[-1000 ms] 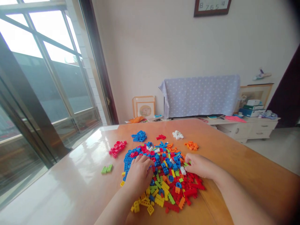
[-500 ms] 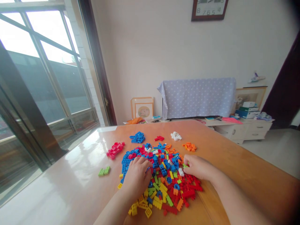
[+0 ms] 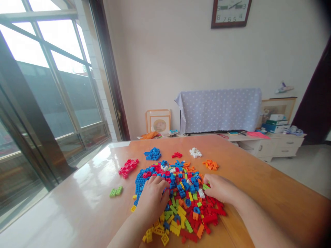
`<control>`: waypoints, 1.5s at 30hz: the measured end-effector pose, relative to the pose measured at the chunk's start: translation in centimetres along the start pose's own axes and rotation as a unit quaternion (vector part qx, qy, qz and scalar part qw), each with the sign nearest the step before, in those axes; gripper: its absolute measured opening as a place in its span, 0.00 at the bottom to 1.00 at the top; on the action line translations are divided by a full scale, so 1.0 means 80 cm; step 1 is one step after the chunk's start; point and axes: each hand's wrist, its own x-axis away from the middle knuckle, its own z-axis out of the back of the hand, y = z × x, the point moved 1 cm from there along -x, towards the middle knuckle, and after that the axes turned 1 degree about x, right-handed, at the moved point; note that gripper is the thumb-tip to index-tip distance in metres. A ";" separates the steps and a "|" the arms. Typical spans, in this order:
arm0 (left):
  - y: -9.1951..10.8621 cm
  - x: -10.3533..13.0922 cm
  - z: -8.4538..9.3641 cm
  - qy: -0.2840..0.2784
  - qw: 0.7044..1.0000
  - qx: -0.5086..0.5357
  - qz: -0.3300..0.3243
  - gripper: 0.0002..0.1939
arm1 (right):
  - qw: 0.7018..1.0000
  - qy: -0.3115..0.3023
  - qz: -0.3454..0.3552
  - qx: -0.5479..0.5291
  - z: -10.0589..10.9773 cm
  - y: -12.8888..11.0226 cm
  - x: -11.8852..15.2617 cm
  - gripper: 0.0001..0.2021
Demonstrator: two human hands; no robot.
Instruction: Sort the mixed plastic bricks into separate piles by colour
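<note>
A loose pile of toy bricks (image 3: 181, 190) lies between and under the two hands. The left hand (image 3: 155, 193) rests palm down on the pile's near left side, fingers loosely curled; its fingertips are hidden, so I cannot tell whether it grips anything. The right hand (image 3: 219, 187) is at the pile's right edge, thumb and forefinger close together at a green brick (image 3: 206, 186); whether they pinch it is unclear. A white brick (image 3: 201, 193) lies just beside those fingertips, and blue bricks heap up between the hands. Left of the left hand sit light green bricks (image 3: 116, 191); beyond it, pink bricks (image 3: 128, 168) and a blue cluster (image 3: 152, 154). Beyond the right hand are orange bricks (image 3: 211, 165) and white bricks (image 3: 195, 152), all on a wooden table (image 3: 258, 186).
</note>
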 end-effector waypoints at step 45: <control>0.015 0.004 0.000 0.013 0.998 0.054 -0.005 0.08 | 0.973 0.073 0.066 -0.207 -0.009 -0.014 -0.010 0.03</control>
